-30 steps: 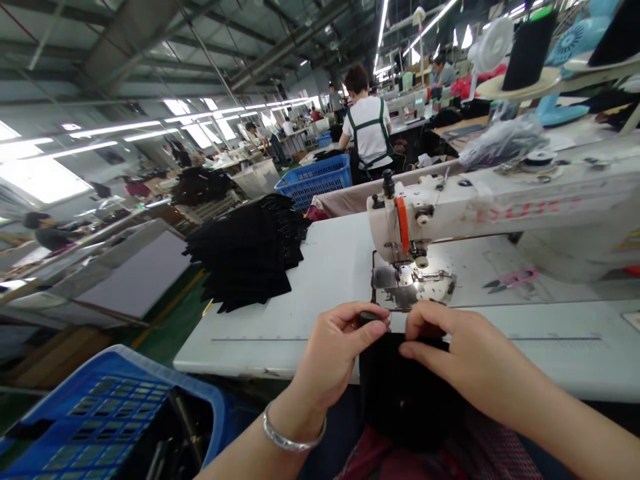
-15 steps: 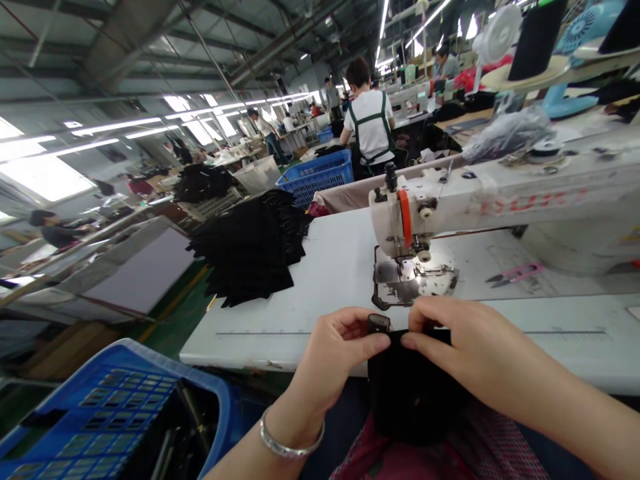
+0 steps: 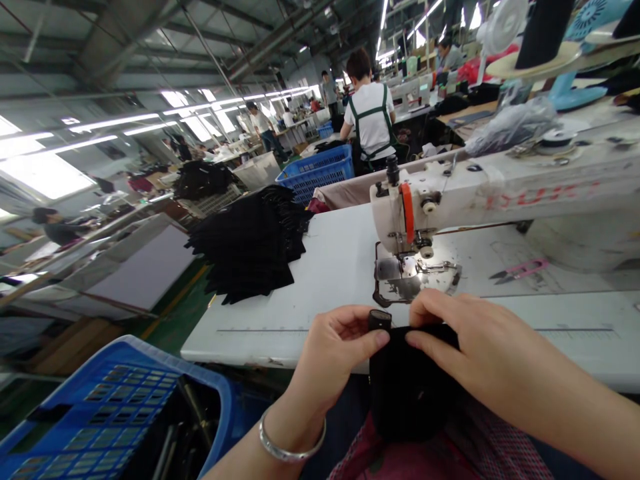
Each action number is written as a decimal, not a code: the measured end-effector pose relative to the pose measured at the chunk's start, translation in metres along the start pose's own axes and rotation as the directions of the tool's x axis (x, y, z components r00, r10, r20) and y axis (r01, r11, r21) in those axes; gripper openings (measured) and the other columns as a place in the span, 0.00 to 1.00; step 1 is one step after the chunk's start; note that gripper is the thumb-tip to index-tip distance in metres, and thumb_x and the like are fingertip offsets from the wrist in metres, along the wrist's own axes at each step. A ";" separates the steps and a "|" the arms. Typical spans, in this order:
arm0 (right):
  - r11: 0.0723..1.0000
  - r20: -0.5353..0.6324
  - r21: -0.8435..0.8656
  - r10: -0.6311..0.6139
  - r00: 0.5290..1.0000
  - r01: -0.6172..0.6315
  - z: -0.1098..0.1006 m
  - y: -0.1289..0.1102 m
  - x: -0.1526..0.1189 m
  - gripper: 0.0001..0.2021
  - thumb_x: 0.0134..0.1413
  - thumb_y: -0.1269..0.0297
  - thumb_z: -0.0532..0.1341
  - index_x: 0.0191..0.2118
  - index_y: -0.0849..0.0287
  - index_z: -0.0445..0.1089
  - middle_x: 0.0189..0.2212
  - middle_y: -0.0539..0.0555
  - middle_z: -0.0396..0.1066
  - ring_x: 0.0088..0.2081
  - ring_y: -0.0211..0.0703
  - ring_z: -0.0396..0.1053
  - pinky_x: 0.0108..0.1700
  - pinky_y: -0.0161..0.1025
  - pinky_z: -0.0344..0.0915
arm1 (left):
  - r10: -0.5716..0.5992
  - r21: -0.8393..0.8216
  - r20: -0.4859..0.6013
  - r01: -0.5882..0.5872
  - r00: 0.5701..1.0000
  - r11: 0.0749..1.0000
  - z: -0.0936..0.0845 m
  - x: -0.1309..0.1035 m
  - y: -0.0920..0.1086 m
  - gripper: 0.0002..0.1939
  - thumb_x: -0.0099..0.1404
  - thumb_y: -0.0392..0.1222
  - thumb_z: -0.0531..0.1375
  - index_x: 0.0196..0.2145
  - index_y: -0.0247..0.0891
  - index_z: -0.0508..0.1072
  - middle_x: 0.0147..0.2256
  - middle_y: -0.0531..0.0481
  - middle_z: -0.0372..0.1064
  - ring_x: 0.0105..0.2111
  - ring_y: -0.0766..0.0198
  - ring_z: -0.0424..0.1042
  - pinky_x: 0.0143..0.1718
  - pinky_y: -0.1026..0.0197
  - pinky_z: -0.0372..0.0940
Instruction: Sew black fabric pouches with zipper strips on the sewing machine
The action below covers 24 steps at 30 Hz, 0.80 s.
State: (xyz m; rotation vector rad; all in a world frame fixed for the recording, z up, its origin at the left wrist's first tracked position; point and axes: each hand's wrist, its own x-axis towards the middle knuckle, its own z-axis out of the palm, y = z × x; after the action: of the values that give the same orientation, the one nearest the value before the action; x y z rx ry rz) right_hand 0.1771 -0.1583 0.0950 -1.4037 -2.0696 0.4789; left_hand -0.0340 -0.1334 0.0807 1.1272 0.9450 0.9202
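Observation:
A black fabric piece (image 3: 413,393) hangs from both my hands over my lap, in front of the table edge. My left hand (image 3: 345,343), with a silver bangle at the wrist, pinches its upper left corner, where a small folded tab (image 3: 380,320) sticks up. My right hand (image 3: 445,333) pinches the top edge a little further right, thumb in front. Just beyond my hands is the sewing machine's metal needle plate (image 3: 400,288), under the white sewing machine (image 3: 465,193); the cloth lies apart from it.
A stack of black fabric pieces (image 3: 250,247) lies on the white table (image 3: 330,267), left of the machine. Pink-handled thread snips (image 3: 523,270) rest at right. A blue basket (image 3: 210,380) with dark items stands lower left. Ahead, a person in a white shirt (image 3: 370,120) sits by another blue basket (image 3: 320,170).
Both hands keep their pinch on the black fabric piece. My right hand has shifted slightly right along the top edge, and the view has moved a little.

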 end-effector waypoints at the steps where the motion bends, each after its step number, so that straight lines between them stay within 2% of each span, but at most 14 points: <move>1: 0.999 -0.018 -0.015 -0.031 0.999 0.031 0.003 -0.001 0.000 0.04 0.57 0.64 0.66 0.37 0.51 0.71 0.31 0.46 0.74 0.33 0.45 0.70 0.34 0.42 0.59 | -0.002 0.007 0.009 0.002 1.000 1.000 0.001 0.000 0.000 0.09 0.56 0.35 0.74 0.36 0.40 0.83 0.37 0.51 0.81 0.36 0.67 0.77 0.42 0.67 0.71; 4: 0.998 -0.015 0.022 -0.062 0.998 0.062 0.009 -0.003 0.002 0.04 0.59 0.68 0.65 0.38 0.50 0.75 0.33 0.46 0.75 0.37 0.45 0.71 0.39 0.42 0.60 | 0.000 0.010 0.004 0.000 1.000 1.000 0.002 0.000 0.000 0.09 0.56 0.35 0.74 0.36 0.39 0.83 0.35 0.52 0.81 0.35 0.69 0.76 0.41 0.69 0.70; 7: 0.994 0.007 0.112 0.007 1.000 -0.008 0.011 -0.004 0.005 0.06 0.59 0.70 0.64 0.34 0.50 0.75 0.31 0.45 0.73 0.36 0.41 0.70 0.37 0.39 0.59 | 0.002 -0.031 0.009 -0.002 1.000 1.000 0.001 0.001 -0.001 0.10 0.55 0.37 0.75 0.36 0.38 0.82 0.35 0.52 0.80 0.35 0.69 0.75 0.40 0.69 0.68; 10: 0.977 0.038 0.206 0.042 0.998 -0.049 0.009 -0.004 0.007 0.06 0.59 0.69 0.65 0.32 0.50 0.75 0.31 0.44 0.73 0.35 0.40 0.70 0.37 0.38 0.58 | -0.002 -0.058 0.043 0.004 0.999 0.998 -0.001 0.003 -0.003 0.10 0.57 0.41 0.74 0.37 0.37 0.82 0.36 0.51 0.80 0.36 0.67 0.75 0.43 0.67 0.68; 13: 0.961 0.083 0.261 0.076 0.994 -0.095 0.008 -0.003 0.008 0.05 0.58 0.68 0.65 0.33 0.50 0.76 0.31 0.44 0.74 0.35 0.39 0.70 0.37 0.37 0.59 | 0.007 0.010 0.052 -0.008 0.999 1.000 -0.002 0.004 -0.004 0.10 0.60 0.42 0.72 0.39 0.37 0.82 0.37 0.49 0.80 0.38 0.66 0.74 0.45 0.65 0.67; 17: 0.941 0.092 0.308 0.114 0.989 -0.138 0.010 -0.003 0.009 0.03 0.55 0.67 0.65 0.33 0.52 0.76 0.31 0.45 0.75 0.35 0.39 0.70 0.37 0.38 0.60 | 0.019 0.108 0.038 -0.023 0.999 0.994 -0.003 0.004 -0.004 0.09 0.61 0.42 0.71 0.38 0.36 0.81 0.36 0.49 0.79 0.36 0.65 0.73 0.42 0.65 0.67; 24: 0.910 0.094 0.380 0.142 0.985 -0.168 0.012 -0.003 0.011 0.05 0.56 0.65 0.63 0.30 0.53 0.75 0.29 0.46 0.74 0.32 0.39 0.70 0.36 0.38 0.61 | 0.024 0.122 0.036 -0.028 0.999 0.992 0.001 0.005 -0.003 0.09 0.62 0.42 0.70 0.38 0.36 0.80 0.36 0.50 0.77 0.37 0.65 0.72 0.42 0.65 0.66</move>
State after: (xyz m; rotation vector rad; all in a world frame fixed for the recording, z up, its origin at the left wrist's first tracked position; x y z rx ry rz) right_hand 0.1639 -0.1488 0.0909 -1.3276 -1.7896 0.9551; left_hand -0.0315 -0.1297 0.0769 1.2580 0.9714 0.8705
